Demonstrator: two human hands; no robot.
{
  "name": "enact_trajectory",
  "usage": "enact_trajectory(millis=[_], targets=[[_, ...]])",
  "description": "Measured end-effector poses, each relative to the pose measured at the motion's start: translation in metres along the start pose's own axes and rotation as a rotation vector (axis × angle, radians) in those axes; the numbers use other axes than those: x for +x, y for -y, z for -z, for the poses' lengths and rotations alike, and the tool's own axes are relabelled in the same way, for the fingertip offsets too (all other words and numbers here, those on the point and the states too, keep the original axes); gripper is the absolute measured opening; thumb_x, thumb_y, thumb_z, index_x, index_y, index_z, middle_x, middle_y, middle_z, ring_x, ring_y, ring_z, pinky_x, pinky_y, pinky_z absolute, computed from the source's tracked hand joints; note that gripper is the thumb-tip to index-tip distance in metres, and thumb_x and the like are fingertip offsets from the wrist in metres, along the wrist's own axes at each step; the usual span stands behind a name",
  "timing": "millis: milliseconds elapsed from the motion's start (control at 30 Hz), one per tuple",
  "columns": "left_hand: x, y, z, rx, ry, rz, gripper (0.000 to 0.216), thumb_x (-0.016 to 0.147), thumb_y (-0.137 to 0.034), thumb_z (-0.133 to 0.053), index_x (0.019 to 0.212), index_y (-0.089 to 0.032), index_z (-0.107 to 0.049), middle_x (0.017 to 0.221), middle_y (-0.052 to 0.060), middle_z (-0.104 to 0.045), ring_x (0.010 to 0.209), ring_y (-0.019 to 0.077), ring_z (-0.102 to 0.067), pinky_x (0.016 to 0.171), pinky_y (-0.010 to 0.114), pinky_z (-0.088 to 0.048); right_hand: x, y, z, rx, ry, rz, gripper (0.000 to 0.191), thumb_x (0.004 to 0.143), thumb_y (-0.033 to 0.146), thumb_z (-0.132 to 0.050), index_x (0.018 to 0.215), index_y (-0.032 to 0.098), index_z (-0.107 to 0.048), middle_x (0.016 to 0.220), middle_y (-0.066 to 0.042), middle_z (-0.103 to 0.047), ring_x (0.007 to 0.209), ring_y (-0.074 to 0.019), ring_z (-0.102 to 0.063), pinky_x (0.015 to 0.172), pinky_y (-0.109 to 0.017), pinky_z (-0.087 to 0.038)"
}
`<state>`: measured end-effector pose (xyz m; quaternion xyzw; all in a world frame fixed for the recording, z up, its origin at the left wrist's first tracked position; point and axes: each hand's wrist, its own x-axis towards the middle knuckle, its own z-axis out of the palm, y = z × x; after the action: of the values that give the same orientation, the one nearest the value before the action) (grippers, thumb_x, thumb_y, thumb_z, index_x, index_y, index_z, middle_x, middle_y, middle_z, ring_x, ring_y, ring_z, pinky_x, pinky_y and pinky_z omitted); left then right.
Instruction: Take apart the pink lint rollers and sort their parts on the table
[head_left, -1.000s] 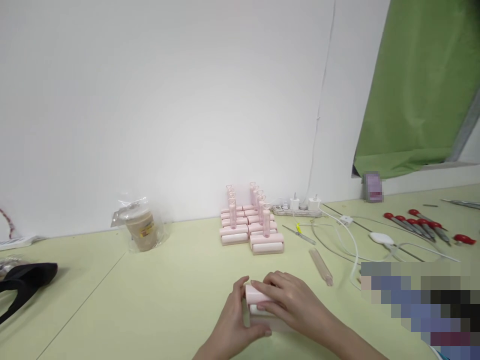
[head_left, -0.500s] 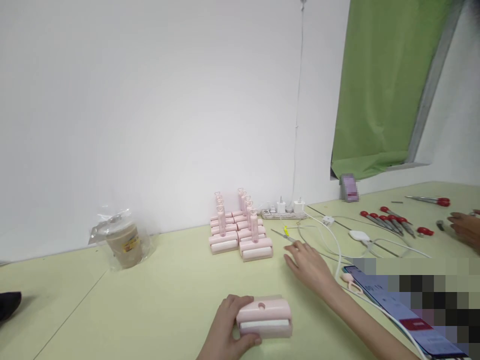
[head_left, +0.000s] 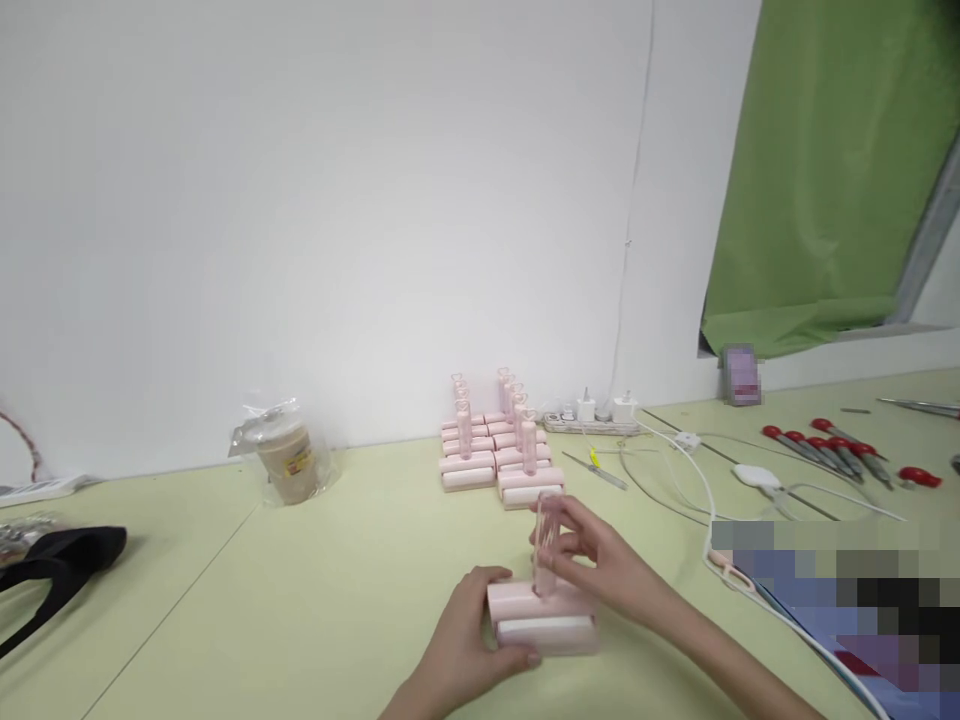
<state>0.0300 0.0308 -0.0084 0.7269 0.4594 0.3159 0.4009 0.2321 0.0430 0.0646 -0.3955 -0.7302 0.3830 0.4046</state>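
Pink roller base [head_left: 541, 622] in left hand [head_left: 463, 645], bare table [head_left: 300, 600] leftward

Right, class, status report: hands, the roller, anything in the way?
Left hand grips the pink roller on the table. Right hand holds the clear handle upright on its top. More rollers stand behind, apart.
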Motion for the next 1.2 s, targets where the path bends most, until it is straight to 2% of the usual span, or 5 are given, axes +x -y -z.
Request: enact_trajectory(millis=[767, 933, 1033, 1100, 1200], targets=[[0.0, -0.008, 0.003, 0.072, 0.016, -0.033, 0.059, 0.055, -0.032, -0.073, 0.107, -0.023, -0.047, 0.106, 0.003, -0.052, 0.097, 0.0215, -0.047, 0.083, 0.032, -0.038, -0.004, 0.031, -0.005, -0.288, 0.223, -0.065, 0.012, 0.076, 0.022, -0.05, 0.079, 0.022, -0.038, 0.068, 0.004, -0.054, 0.061, -0.0118, -0.055, 0.053, -0.021, -0.042], [0.001, -0.008, 0.004, 0.062, 0.029, -0.015, 0.058, 0.056, -0.031, -0.072, 0.107, -0.021, -0.046, 0.106, 0.004, -0.052, 0.098, 0.0219, -0.048, 0.084, 0.032, -0.038, -0.017, 0.016, 0.003, -0.221, 0.165, -0.084, 0.04, 0.074, 0.03, -0.056, 0.11, 0.025, -0.039, 0.107, -0.003, -0.056, 0.095, -0.0184, -0.057, 0.073, -0.027, -0.047], [0.0, -0.01, 0.005, 0.071, 0.035, -0.026, 0.055, 0.057, -0.026, -0.069, 0.106, -0.021, -0.045, 0.106, 0.005, -0.052, 0.098, 0.0215, -0.048, 0.085, 0.031, -0.038, -0.028, -0.008, 0.029, -0.567, -0.049, -0.109, 0.034, 0.086, 0.033, -0.037, 0.118, 0.025, -0.041, 0.114, -0.006, -0.055, 0.1, -0.0182, -0.055, 0.077, -0.028, -0.046], [0.0, -0.011, 0.005, 0.081, 0.034, -0.038, 0.052, 0.058, -0.024, -0.066, 0.106, -0.021, -0.045, 0.105, 0.004, -0.052, 0.098, 0.0211, -0.047, 0.085, 0.031, -0.038, -0.034, -0.027, 0.053, -1.076, -0.177, -0.165, 0.029, 0.087, 0.026, -0.032, 0.099, 0.021, -0.058, 0.097, -0.007, -0.063, 0.09, -0.0209, -0.057, 0.076, -0.032, -0.045], [-0.001, -0.012, 0.005, 0.083, 0.028, -0.04, 0.052, 0.059, -0.023, -0.064, 0.106, -0.021, -0.044, 0.105, 0.004, -0.052, 0.097, 0.0212, -0.048, 0.084, 0.03, -0.038, -0.04, -0.05, 0.089, -1.336, -0.285, -0.249, 0.022, 0.072, 0.009, -0.044, 0.076, 0.013, -0.065, 0.102, -0.019, -0.06, 0.098, -0.0347, -0.051, 0.079, -0.047, -0.037]])
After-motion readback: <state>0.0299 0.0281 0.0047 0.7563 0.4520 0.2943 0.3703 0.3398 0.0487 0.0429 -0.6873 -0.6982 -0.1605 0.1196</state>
